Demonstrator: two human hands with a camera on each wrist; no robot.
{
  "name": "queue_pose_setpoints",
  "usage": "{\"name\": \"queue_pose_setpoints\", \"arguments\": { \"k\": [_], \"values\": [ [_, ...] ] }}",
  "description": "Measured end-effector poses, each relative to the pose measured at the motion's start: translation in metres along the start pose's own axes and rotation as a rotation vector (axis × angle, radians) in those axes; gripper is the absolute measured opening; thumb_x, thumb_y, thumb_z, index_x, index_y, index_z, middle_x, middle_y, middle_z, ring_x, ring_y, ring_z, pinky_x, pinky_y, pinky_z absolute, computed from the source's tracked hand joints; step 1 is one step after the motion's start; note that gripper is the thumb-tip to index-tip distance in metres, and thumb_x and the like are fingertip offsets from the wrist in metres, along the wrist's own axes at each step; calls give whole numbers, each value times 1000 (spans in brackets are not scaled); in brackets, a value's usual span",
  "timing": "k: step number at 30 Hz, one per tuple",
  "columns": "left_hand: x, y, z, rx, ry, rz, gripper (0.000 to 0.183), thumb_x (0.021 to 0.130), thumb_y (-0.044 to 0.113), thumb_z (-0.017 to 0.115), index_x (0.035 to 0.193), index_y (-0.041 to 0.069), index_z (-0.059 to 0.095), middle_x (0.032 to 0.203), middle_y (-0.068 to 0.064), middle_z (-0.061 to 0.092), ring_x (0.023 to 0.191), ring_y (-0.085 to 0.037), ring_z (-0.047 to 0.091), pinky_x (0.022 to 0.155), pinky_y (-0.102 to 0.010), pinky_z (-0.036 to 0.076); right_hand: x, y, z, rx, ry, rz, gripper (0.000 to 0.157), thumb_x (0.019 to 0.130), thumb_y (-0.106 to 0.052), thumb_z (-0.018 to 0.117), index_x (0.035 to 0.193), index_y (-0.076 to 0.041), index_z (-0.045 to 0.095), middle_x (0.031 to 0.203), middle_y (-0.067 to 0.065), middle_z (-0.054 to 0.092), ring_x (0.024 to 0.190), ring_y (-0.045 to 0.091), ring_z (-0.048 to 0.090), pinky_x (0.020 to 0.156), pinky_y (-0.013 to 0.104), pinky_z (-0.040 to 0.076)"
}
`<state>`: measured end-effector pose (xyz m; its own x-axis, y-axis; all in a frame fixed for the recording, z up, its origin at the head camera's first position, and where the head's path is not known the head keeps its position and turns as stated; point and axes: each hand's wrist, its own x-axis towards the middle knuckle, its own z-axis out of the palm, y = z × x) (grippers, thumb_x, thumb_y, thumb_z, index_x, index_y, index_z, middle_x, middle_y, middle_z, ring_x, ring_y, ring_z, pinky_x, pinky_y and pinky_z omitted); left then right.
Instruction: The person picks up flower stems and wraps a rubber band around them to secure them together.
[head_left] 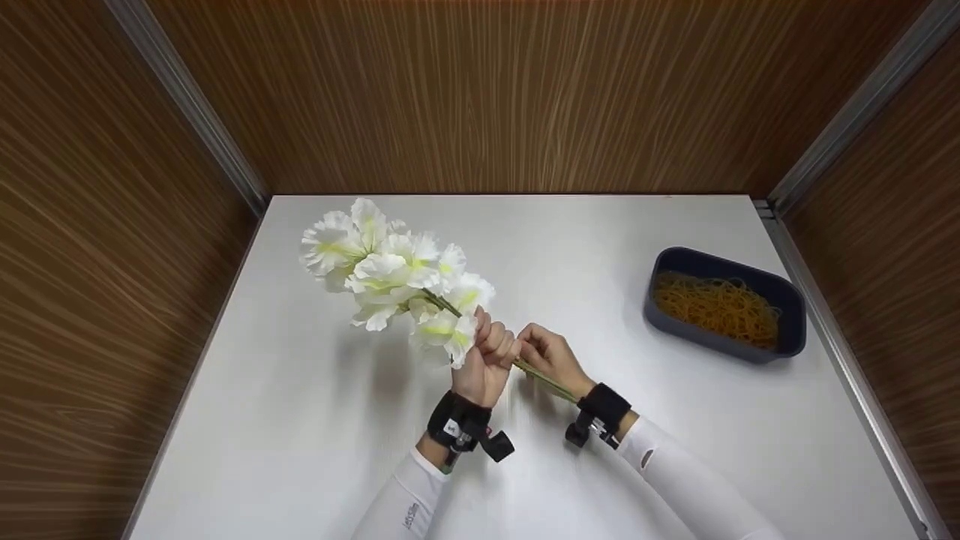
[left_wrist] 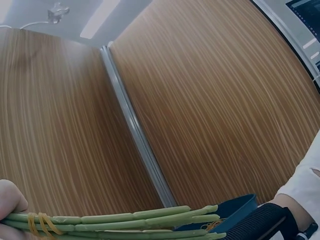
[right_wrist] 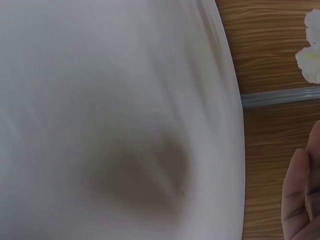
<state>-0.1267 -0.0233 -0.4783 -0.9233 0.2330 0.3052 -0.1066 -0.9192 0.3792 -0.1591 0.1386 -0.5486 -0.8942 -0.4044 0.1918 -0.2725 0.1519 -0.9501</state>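
My left hand [head_left: 486, 360] grips a bunch of white artificial flowers [head_left: 390, 274] by the green stems, blooms toward the upper left. The stems [left_wrist: 140, 220] run out of the fist toward my right wrist, cut ends level with each other. A yellow rubber band [left_wrist: 42, 224] loops around the stems close beside the fingers at the left of the left wrist view. My right hand [head_left: 553, 360] is beside the stems just below the left fist, thumb and forefinger pinched together at the band. In the right wrist view, fingers [right_wrist: 297, 200] and a petal [right_wrist: 311, 62] show at the right edge.
A dark blue tub [head_left: 720, 346] with many orange and yellow rubber bands [head_left: 712, 307] stands at the right of the white table [head_left: 300, 450]. Wood-grain panels [head_left: 480, 97] enclose the table at the back and both sides, with metal strips [head_left: 199, 94] at the corners.
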Motion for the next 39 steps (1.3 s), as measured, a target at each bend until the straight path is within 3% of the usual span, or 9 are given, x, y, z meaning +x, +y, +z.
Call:
{"name": "queue_pose_setpoints", "arguments": {
  "k": [6,12,17,20,24,28,32,37,39],
  "values": [
    [1,0,-4,40,29,45,59,105,43,59,75,15,16,65,3,10,57,-13,6,59,-26,7,-11,-3,25,216,14,175,15,107,-5,52,92,-3,56,66,-7,52,57,2,50,54,18,44],
    [3,-1,-11,51,-7,77,55,104,47,57,76,16,22,67,2,10,58,-13,6,61,-27,7,-26,-5,48,247,23,390,28,112,-26,49,86,-16,53,67,-8,51,60,5,48,59,18,40],
    [6,-3,-19,28,-46,116,42,104,46,58,78,21,37,69,2,9,60,-13,5,61,-26,6,-39,-13,61,394,54,423,25,112,-18,47,88,-11,49,66,-6,47,53,7,47,53,20,42],
    [6,-4,-24,39,-48,136,40,103,45,59,79,21,39,69,2,10,60,-13,5,61,-26,6,-43,-20,65,401,87,416,19,112,-11,45,94,-6,49,65,-5,46,51,8,46,51,21,42],
    [7,-4,-33,60,-49,161,48,102,45,60,77,18,30,69,2,10,59,-13,5,60,-26,6,-45,-29,66,291,116,358,18,111,-10,47,98,1,51,59,-3,45,47,8,46,47,23,43],
    [8,-4,-38,74,-48,183,56,102,46,57,77,13,20,68,1,10,58,-14,6,60,-26,6,-50,-34,65,136,159,235,21,109,-9,54,96,7,54,54,11,50,40,4,50,40,21,44],
    [9,-4,-39,88,-26,188,60,102,47,57,77,12,15,67,1,10,58,-13,5,59,-26,6,-57,-38,67,34,217,112,20,108,-9,58,94,5,57,55,21,55,36,7,52,37,18,42],
    [9,-5,-42,105,-14,197,58,101,47,59,75,14,19,67,1,10,57,-13,5,59,-26,5,-61,-44,67,-78,241,-81,14,106,-4,59,93,0,57,52,12,57,34,28,55,35,17,40],
    [7,-6,-44,124,-14,192,57,99,49,60,75,15,22,67,1,10,58,-14,6,59,-26,5,-59,-48,64,-133,247,-152,12,103,-1,61,92,-2,58,52,7,58,35,25,56,36,15,39]
  ]
}}
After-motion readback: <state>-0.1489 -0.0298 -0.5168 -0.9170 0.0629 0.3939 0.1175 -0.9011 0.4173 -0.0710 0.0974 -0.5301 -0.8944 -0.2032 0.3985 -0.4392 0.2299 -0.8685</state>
